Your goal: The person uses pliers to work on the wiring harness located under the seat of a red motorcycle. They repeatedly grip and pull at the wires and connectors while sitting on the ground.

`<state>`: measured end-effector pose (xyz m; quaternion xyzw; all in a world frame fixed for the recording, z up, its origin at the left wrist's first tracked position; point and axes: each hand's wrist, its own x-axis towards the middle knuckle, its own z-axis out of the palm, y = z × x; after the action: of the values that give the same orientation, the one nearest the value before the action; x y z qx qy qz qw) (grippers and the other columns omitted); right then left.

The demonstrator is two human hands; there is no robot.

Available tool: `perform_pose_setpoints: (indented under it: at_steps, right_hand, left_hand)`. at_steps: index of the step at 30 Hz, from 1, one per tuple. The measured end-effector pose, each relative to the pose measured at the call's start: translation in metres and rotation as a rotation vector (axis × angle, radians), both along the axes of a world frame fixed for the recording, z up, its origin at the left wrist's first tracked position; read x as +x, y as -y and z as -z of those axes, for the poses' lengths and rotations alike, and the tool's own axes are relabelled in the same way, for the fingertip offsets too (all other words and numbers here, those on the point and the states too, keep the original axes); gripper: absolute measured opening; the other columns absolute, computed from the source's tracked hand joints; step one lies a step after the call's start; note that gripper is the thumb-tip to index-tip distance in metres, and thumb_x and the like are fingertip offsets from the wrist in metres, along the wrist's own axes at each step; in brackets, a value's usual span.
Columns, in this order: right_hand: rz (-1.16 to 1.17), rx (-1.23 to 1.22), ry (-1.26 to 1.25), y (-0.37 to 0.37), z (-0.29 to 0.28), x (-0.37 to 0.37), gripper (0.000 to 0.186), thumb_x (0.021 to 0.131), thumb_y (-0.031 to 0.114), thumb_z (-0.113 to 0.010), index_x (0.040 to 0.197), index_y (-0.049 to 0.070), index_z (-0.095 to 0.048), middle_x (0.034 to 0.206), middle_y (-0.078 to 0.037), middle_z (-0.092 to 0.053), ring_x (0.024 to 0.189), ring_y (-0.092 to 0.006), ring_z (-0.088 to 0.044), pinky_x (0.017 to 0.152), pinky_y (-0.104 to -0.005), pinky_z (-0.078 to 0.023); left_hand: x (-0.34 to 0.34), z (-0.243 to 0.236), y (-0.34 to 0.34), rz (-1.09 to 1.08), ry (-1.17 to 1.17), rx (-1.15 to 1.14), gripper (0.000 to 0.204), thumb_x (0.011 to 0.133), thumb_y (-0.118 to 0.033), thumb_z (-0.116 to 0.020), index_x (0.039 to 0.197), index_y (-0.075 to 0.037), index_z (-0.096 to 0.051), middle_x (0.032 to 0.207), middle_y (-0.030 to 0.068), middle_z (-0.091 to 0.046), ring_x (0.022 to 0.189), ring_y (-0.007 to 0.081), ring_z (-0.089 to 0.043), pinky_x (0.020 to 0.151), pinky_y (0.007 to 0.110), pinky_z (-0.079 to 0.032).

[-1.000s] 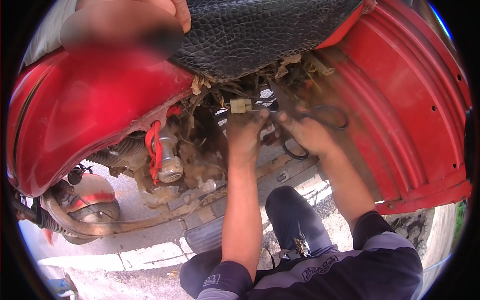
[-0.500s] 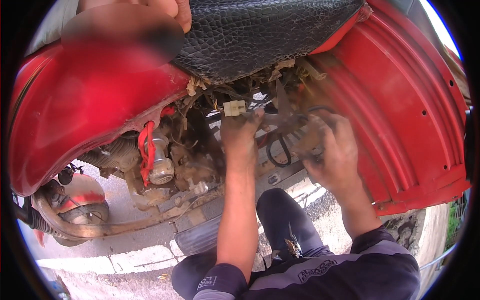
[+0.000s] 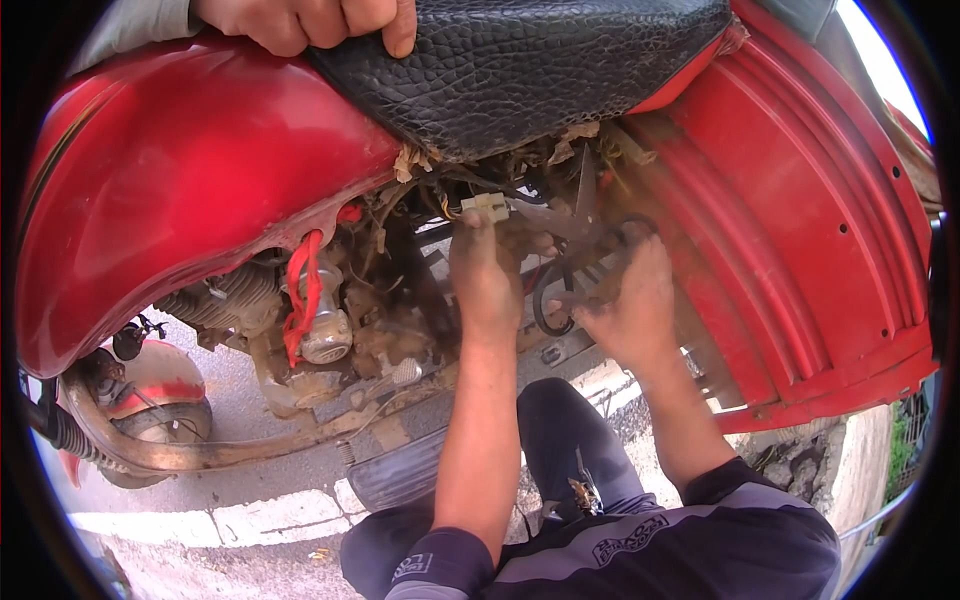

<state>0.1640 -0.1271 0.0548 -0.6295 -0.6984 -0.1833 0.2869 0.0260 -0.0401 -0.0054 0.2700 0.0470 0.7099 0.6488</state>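
A: Outdoors, over pale paved ground point(image 3: 200, 490). Reference part: black seat point(image 3: 540, 75), with red tank point(image 3: 230, 150) to its left and red fender point(image 3: 780, 220) to its right. Co-worker's hand point(image 3: 300, 20) at the seat's left edge.

B: Where to find the items in hand?

A: White connector point(image 3: 488, 207): just below the seat's lower edge. Scissors point(image 3: 580, 220): below the seat, toward its right end, with blades parted.

B: State of the fingers?

A: Right hand point(image 3: 640, 310): holding the scissors, thumb and fingers spread apart across the handle loops point(image 3: 537, 305). Left hand point(image 3: 485, 275): one fingertip against the connector, others partly hidden. Pinching or merely touching: cannot tell.

B: Expected handling?

A: Connector: probably light, rigid, smooth, possibly brittle. Grip by the housing's side walls; avoid pulling on the thin wires point(image 3: 447, 206). Scissors: likely stiff metal, moderately heavy, perhaps slippery with dust. Hold by the loops only; keep left-hand fingers clear of the blades.
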Motion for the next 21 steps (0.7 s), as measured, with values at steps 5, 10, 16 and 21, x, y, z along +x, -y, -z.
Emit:
perform_pose_setpoints:
  at_steps: [5,10,16,21]
  right_hand:
    - [-0.149,0.031,-0.233,-0.001,-0.008,0.034,0.076,0.062,0.014,-0.09,0.127,-0.005,-0.053,0.113,-0.021,-0.061,0.104,-0.0406,-0.062,0.092,-0.0464,-0.051]
    - [-0.25,-0.114,0.037,0.003,-0.042,0.027,0.054,0.062,0.011,-0.086,0.107,-0.001,-0.06,0.103,-0.018,-0.064,0.096,-0.0387,-0.065,0.082,-0.0433,-0.053]
    - [-0.157,-0.095,0.282,-0.026,-0.051,0.036,0.046,0.063,0.01,-0.084,0.1,0.0,-0.058,0.097,-0.018,-0.061,0.095,-0.0383,-0.063,0.08,-0.0468,-0.052]
    - [-0.136,-0.068,0.4,-0.034,-0.062,0.032,0.045,0.061,0.005,-0.081,0.099,0.001,-0.057,0.099,-0.017,-0.061,0.098,-0.0377,-0.061,0.082,-0.0459,-0.053]
  left_hand:
    - [0.001,0.01,0.001,0.051,0.127,0.12,0.053,0.104,-0.053,-0.051,0.123,-0.004,-0.052,0.106,0.0206,-0.07,0.093,0.0314,-0.07,0.083,0.043,-0.055]
    - [-0.008,0.019,-0.005,0.027,0.035,0.079,0.047,0.105,-0.045,-0.053,0.131,-0.005,-0.052,0.119,0.0151,-0.066,0.104,0.0301,-0.066,0.092,0.043,-0.052]
    - [-0.009,0.018,-0.01,-0.003,0.19,0.091,0.041,0.105,-0.043,-0.056,0.125,-0.007,-0.058,0.121,0.0098,-0.064,0.106,0.0255,-0.062,0.091,0.043,-0.05]
    - [-0.007,0.018,-0.016,-0.209,-0.064,0.008,0.042,0.106,-0.044,-0.055,0.113,-0.003,-0.06,0.099,0.0105,-0.067,0.083,0.0207,-0.062,0.071,0.036,-0.049]
